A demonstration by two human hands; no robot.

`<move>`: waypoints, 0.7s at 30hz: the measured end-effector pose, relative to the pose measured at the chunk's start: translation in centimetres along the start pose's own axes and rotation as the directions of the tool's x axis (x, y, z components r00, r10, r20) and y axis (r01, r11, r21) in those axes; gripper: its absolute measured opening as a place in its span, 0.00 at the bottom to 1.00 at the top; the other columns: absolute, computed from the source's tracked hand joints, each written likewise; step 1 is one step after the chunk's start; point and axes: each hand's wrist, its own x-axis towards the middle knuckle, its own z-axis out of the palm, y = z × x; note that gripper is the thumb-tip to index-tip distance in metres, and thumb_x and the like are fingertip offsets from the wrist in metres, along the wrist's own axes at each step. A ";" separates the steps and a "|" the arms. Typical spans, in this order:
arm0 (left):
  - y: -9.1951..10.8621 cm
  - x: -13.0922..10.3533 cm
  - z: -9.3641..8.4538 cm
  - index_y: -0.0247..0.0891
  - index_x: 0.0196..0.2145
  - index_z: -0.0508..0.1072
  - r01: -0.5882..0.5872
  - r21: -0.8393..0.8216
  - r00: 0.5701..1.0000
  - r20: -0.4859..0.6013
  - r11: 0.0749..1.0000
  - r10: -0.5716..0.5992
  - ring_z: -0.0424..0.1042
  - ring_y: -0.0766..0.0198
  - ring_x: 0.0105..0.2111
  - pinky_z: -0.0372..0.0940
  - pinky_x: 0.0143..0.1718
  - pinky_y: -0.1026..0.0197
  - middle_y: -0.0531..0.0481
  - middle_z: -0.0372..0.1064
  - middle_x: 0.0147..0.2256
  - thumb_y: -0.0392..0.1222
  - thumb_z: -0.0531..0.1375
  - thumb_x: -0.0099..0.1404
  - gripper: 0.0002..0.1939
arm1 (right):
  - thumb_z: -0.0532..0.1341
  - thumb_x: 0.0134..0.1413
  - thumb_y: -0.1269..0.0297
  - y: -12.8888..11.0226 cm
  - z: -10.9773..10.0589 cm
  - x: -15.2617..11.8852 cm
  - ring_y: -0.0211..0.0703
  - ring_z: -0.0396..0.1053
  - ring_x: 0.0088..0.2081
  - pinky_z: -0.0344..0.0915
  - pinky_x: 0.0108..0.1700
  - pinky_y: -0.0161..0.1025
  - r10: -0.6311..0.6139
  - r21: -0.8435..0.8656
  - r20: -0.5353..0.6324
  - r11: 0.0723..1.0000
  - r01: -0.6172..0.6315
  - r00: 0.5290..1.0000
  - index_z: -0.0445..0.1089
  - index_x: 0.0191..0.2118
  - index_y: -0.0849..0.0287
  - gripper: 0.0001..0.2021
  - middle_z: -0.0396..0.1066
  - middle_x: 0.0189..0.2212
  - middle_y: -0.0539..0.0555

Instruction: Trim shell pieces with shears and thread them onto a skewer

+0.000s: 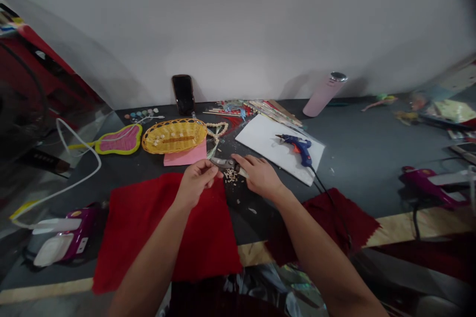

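My right hand (259, 173) is wrapped round the handles of a small cutting tool (223, 162), whose metal jaws point left. Close to the jaw tips, my left hand (200, 178) is pinched closed; what lies between its fingertips is too small to name. Below the tool, a small heap of pale cut pieces (231, 176) lies on the dark table. A red cloth (145, 223) is spread beneath my left wrist and forearm. Just beyond the left hand, a yellow woven basket (174, 139) with a few small pale items overlaps a pink pad (186, 155).
A blue glue gun (297, 147) rests on a white board (260, 133), its cable running toward a second red cloth (334, 218). Behind are a phone (183, 94), thin sticks (275, 113) and a pink bottle (323, 95). Purple devices (80, 228) sit at both sides.
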 end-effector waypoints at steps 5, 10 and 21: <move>0.1 -0.2 0.2 0.32 0.28 0.68 -0.051 0.078 0.997 -0.054 0.996 0.056 0.52 0.78 0.14 0.46 0.16 0.70 0.50 0.71 0.23 0.40 0.59 0.57 0.07 | 0.51 0.44 0.75 0.0 0.2 0.0 0.49 0.57 0.50 0.55 0.48 0.44 -0.045 0.065 0.006 0.997 0.045 0.999 0.39 0.63 0.53 0.38 0.58 0.50 0.59; 0.1 -0.2 -0.2 0.32 0.26 0.67 0.040 -0.111 0.998 0.055 0.993 -0.035 0.47 0.80 0.12 0.39 0.14 0.71 0.50 0.70 0.21 0.39 0.60 0.56 0.07 | 0.52 0.43 0.75 0.4 0.5 0.0 0.49 0.56 0.51 0.56 0.49 0.46 -0.082 0.130 0.003 0.988 0.081 0.997 0.39 0.63 0.52 0.39 0.57 0.51 0.59; 0.1 0.1 -0.8 0.32 0.27 0.66 0.222 -0.188 0.971 0.126 0.957 -0.201 0.46 0.81 0.11 0.37 0.14 0.71 0.51 0.68 0.19 0.40 0.61 0.55 0.09 | 0.53 0.46 0.74 0.7 0.7 0.2 0.48 0.60 0.48 0.58 0.48 0.44 -0.109 0.141 0.020 0.984 0.105 0.994 0.43 0.63 0.55 0.36 0.61 0.46 0.60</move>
